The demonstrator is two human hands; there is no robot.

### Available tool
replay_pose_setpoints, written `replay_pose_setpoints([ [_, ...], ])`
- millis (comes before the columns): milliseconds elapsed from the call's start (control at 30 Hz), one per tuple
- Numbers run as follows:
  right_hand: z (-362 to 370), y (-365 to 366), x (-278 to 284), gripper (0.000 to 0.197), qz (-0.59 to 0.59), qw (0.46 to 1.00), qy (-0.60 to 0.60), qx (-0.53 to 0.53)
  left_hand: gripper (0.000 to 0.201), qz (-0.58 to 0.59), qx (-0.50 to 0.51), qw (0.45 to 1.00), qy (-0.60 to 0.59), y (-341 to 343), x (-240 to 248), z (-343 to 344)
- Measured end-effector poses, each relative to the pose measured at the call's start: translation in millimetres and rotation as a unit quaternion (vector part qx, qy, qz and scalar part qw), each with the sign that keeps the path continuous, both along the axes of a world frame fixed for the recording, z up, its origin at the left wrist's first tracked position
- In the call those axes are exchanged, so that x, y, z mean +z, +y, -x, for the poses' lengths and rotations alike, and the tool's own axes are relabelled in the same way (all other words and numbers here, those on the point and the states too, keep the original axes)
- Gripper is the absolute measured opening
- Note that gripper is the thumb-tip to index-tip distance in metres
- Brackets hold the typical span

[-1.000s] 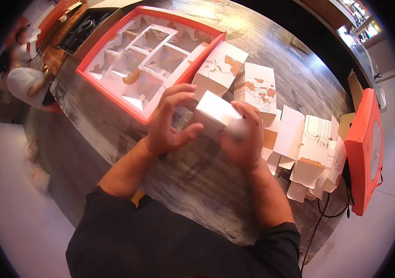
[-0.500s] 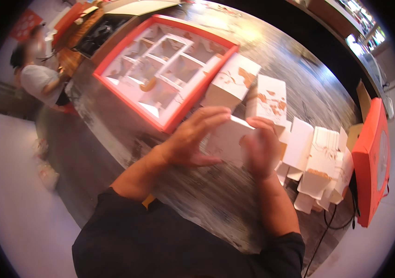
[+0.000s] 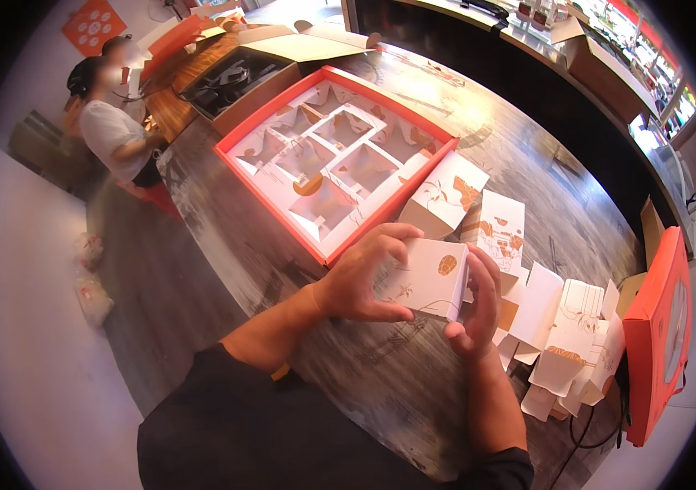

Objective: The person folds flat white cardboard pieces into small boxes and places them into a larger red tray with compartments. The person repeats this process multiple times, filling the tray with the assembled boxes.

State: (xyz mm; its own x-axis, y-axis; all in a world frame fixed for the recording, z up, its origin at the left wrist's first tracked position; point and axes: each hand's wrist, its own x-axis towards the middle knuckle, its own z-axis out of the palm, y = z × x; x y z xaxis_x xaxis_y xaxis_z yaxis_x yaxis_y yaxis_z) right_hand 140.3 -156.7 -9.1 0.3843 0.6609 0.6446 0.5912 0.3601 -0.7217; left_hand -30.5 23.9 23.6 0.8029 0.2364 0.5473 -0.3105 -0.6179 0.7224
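Note:
Above the tabletop, a small white carton (image 3: 426, 273) with gold-brown printed drawings is held between my hands. My left hand (image 3: 356, 273) grips its left side, thumb along the lower edge and fingers curled over the top. At the carton's right end, my right hand (image 3: 479, 306) presses with curled fingers; the face under them is partly hidden. Just beyond stand two similar white cartons (image 3: 446, 192) (image 3: 501, 229). Ahead of my left hand lies a red-rimmed tray box (image 3: 270, 208) with a white divider insert (image 3: 325, 163) of several compartments.
Several flattened or part-folded white cartons (image 3: 568, 343) pile up at right, beside an upright red box lid (image 3: 654, 335) and a black cable (image 3: 585, 441). Far left, a brown box (image 3: 242, 110) holds dark items. A person in a white shirt (image 3: 115, 143) stands beyond the table (image 3: 209, 237).
The view has shifted, so the scene sits lower and further right. The carton has turned, its printed face now showing, and my right fingers have settled against its right end.

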Motion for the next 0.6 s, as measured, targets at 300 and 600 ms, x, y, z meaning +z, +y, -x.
replay_pose_setpoints([
  [300, 4.2, 3.0, 7.1, 0.097, 0.017, 0.997, -0.075, -0.005, 0.051, -0.097, -0.013, 0.993, 0.059, -5.7, 37.2, 11.9],
  [600, 4.9, 0.6, 2.2, 0.083, 0.017, 0.995, -0.095, -0.019, 0.056, -0.132, 0.198, 0.969, -0.064, 149.2, 60.2, 7.9],
])
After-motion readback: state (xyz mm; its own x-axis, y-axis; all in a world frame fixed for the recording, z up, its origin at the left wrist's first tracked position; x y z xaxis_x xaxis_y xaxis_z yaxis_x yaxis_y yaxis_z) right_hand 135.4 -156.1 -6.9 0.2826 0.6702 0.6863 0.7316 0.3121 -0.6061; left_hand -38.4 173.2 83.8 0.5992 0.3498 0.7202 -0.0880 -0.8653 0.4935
